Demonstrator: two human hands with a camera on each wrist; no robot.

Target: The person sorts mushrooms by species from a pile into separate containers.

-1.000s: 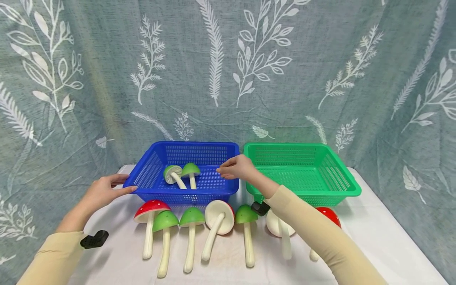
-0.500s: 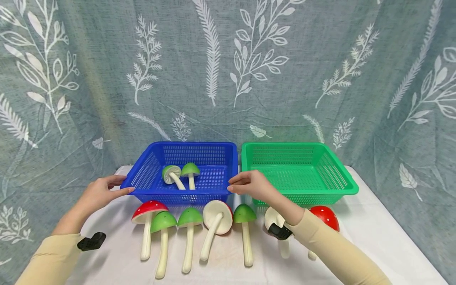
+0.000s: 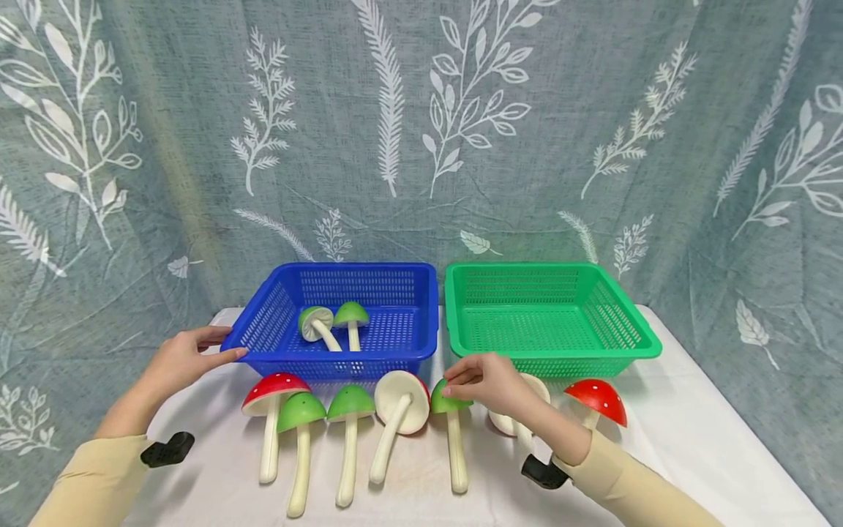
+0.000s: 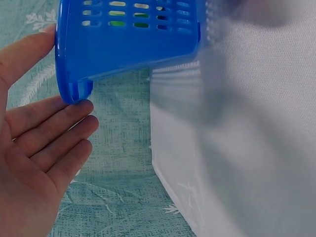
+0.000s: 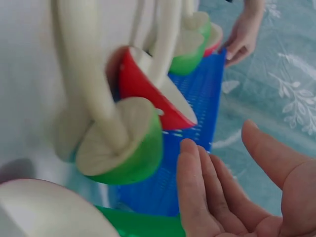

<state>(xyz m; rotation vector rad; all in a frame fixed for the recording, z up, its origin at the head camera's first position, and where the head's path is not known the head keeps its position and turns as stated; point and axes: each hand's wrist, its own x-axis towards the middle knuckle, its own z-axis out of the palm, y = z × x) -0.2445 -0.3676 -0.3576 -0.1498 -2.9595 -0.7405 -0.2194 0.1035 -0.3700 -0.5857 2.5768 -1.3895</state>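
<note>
My left hand point(image 3: 181, 364) holds the left front corner of the blue basket point(image 3: 329, 356). In the left wrist view its thumb lies against one side of the blue rim point(image 4: 61, 49), the fingers against the other. Two green-capped mushrooms lie inside that basket, one being this upright-capped mushroom point(image 3: 352, 315). Just over a green-capped mushroom point(image 3: 456, 454) in the front row hovers my right hand point(image 3: 497, 388), its fingers extended and holding nothing. The right wrist view shows a gap between this hand and the green cap point(image 5: 140, 160). Partly behind my right hand lies a pale-undersided mushroom point(image 3: 536, 386).
A green basket point(image 3: 553, 355) stands to the right of the blue one. Along the front row lie a red-capped mushroom point(image 3: 276, 388), two green-capped mushrooms, a tipped mushroom point(image 3: 395, 432) with its underside showing, and another red-capped mushroom point(image 3: 596, 399) at right. A patterned curtain point(image 3: 421, 146) hangs behind.
My right hand has moved from over the blue basket's right side, rightward and toward me, down to the green-capped mushroom in the row. The left hand keeps its place on the basket corner.
</note>
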